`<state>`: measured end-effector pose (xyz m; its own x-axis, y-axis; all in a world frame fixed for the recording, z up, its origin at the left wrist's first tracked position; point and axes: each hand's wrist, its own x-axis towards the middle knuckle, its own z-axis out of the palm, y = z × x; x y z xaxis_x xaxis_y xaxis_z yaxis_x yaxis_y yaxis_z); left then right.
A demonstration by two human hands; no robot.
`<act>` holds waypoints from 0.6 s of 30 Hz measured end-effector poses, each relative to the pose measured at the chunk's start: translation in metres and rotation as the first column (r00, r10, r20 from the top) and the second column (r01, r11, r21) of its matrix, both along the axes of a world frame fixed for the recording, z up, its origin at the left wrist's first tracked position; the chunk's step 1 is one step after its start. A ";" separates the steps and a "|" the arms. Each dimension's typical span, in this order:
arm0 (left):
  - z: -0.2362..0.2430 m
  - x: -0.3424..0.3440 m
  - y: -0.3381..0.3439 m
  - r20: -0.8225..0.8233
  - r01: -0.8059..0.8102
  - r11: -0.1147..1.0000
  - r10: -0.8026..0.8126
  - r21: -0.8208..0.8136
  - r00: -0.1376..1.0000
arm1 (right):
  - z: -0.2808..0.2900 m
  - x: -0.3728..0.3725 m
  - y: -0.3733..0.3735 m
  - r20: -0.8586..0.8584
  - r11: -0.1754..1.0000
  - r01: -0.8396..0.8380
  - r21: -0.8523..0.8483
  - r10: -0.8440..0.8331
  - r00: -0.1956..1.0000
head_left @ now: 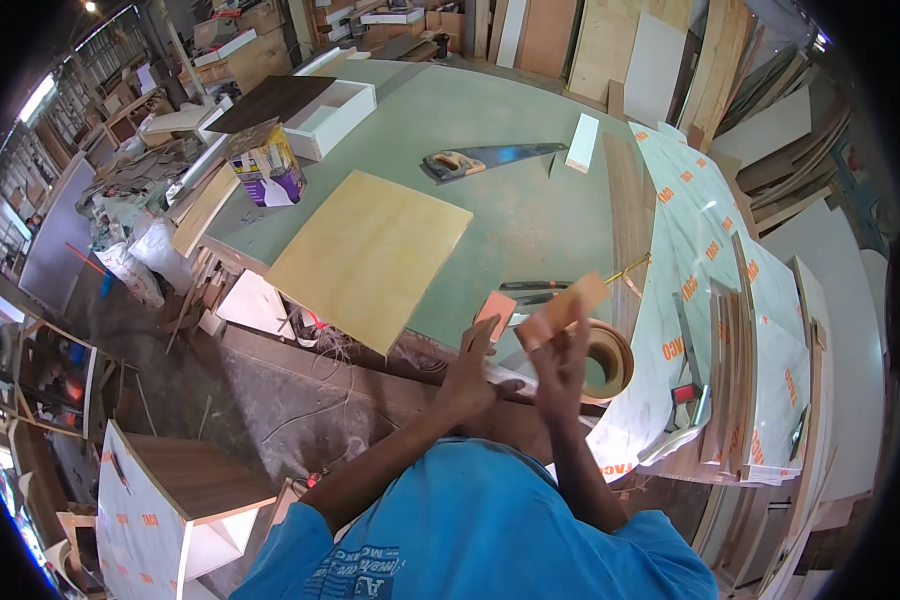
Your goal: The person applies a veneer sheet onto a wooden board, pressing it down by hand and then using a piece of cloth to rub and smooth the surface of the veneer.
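Both my hands are raised over the near edge of the green worktable [510,225]. My left hand [467,378] is closed on a small flat orange piece [497,307], which stands up past its fingertips. Slightly blurred, my right hand [562,378] grips a larger flat orange-tan rectangular piece [575,303] between thumb and fingers. What material the two pieces are, I cannot tell. Just right of that hand lies a roll of brown edge banding [620,362]. Dark-handled tools [540,287] rest on the tabletop behind the pieces, partly hidden.
A yellowish board [370,255] overhangs the table's near left edge. Farther back are a handsaw [485,160], a white strip [583,142], a purple-and-yellow box [267,170] and a white drawer box [335,120]. Film-covered panels [695,240] and wood strips cover the right side. A cabinet carcass [185,480] stands lower left.
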<state>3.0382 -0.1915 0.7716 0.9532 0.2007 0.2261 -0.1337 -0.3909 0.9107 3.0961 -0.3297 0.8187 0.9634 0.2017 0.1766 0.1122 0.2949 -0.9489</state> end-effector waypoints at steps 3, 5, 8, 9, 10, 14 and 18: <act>-0.035 0.018 -0.009 0.117 -0.023 0.979 0.048 -0.203 0.992 | 0.011 -0.022 0.015 0.367 0.932 0.025 -0.361 0.118 0.923; -0.082 0.029 -0.012 0.190 0.170 0.765 -0.064 -0.621 0.980 | 0.018 -0.035 0.022 0.419 0.816 -0.111 -0.567 0.402 0.814; -0.059 0.035 -0.019 0.145 0.155 0.547 -0.063 -0.822 0.987 | 0.010 -0.030 0.013 0.509 0.695 -0.012 -0.718 0.537 0.672; -0.057 0.039 -0.012 0.129 0.155 0.554 -0.085 -0.818 0.988 | 0.013 -0.031 0.012 0.513 0.696 -0.012 -0.718 0.540 0.667; -0.055 0.044 -0.009 0.123 0.155 0.557 -0.095 -0.816 0.988 | 0.019 -0.032 0.011 0.555 0.693 0.011 -0.721 0.568 0.608; -0.003 0.069 0.006 -0.217 -0.198 0.311 -0.026 -0.930 0.976 | 0.035 -0.035 0.003 0.518 0.640 -0.138 -0.755 0.713 0.473; 0.013 0.083 0.030 -0.093 -0.094 -0.019 -0.023 -0.995 0.995 | 0.058 -0.026 -0.029 0.333 0.487 -0.432 -0.759 0.861 0.386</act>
